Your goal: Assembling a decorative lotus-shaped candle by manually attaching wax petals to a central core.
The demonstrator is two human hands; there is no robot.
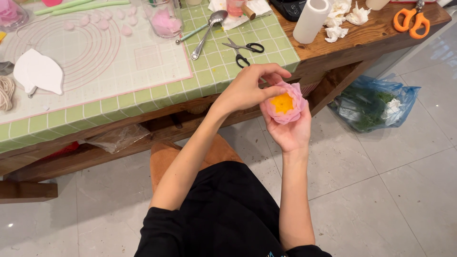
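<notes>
A pink flower [285, 105] with layered petals and a yellow-orange middle rests in the palm of my right hand [289, 129], which cups it from below, off the table's front edge. My left hand [251, 88] comes in from the left and pinches the flower's upper left petals with its fingertips. Both forearms are bare and reach up from my lap.
A green grid mat [223, 62] covers the wooden table, with a translucent baking mat [95, 52], pink petal pieces [102, 21], black scissors [243, 50], a spoon [207, 31] and a jar [164, 19]. Paper roll [310, 20], orange scissors [412, 21]. A blue bag [376, 104] lies on the tiled floor.
</notes>
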